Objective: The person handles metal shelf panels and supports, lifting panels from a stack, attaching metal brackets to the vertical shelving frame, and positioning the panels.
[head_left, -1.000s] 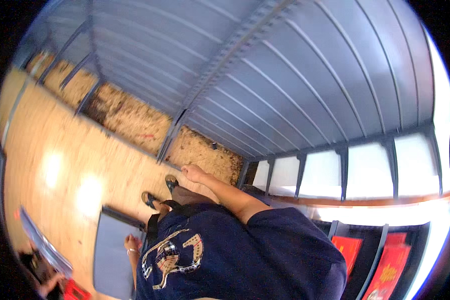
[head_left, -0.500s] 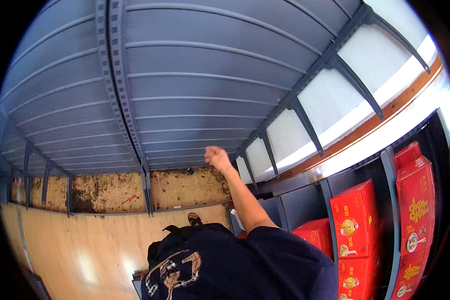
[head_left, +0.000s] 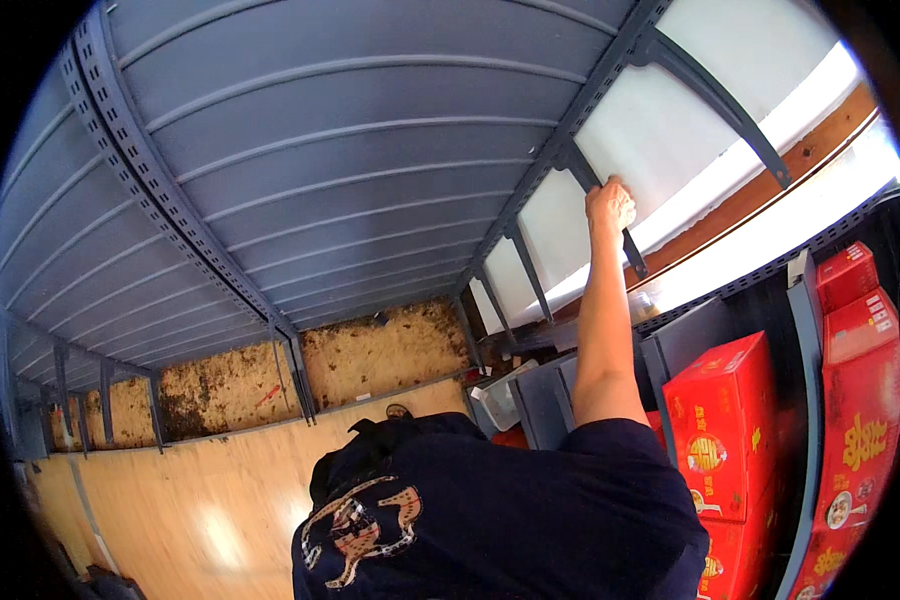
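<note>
My right hand reaches up and to the right, its fingers closed on a dark grey metal bracket. This bracket is one of several along the edge of a large ribbed grey metal shelving rack. The bracket's lower end shows below my wrist; its middle is behind the hand. A pale wall panel lies behind the fingers. My left hand is out of the picture.
Red cartons stand on grey shelving at the right, and a clear plastic container sits low beside it. Dirt covers a strip of board at the rack's foot. A perforated upright crosses the rack. Light wooden floor lies at left.
My right hand has moved right and up from in front of the ribbed panel to the bracket and closed on it. The view has shifted, and the rack appears farther left.
</note>
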A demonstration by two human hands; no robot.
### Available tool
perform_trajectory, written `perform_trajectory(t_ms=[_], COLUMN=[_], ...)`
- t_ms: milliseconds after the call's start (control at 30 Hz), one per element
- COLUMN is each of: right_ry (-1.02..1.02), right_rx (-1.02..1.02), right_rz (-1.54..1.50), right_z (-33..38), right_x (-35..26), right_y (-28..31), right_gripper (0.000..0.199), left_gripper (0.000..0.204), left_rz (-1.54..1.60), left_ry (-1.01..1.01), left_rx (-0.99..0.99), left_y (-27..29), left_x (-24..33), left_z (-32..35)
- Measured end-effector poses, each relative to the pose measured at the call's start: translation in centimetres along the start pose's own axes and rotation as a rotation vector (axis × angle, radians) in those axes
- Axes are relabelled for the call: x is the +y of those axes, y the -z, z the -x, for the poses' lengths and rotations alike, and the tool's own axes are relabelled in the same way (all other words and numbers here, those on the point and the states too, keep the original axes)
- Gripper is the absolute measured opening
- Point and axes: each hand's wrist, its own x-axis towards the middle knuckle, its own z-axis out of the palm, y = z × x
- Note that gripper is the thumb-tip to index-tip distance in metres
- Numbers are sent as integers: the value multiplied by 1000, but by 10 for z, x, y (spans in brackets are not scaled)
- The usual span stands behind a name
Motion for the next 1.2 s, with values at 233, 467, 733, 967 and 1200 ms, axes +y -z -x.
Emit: perform_trajectory(t_ms=[233, 467, 733, 967, 1200], right_ry=[-32, -49, 32, -112, 7], right_rx=[-578, -544, -445, -374, -461], right_rz=[35, -79, -25, -69, 126], right_z=[-48, -36, -38, -17, -63], right_x=[34, 37, 0, 26, 10], right_y=[-41, -44, -4, -15, -16], right_gripper=[26, 24, 26, 25, 23], left_gripper=[11, 11, 12, 27, 25], left_rz=[-52, -137, -315, -196, -202], left_ry=[-2, -48, -437, -401, -540], left_rx=[-6, -52, -15, -310, -490], left_y=[-14, -26, 4, -89, -97], left_x=[7, 16, -18, 149, 173], left_z=[-11, -26, -118, -28, -32])
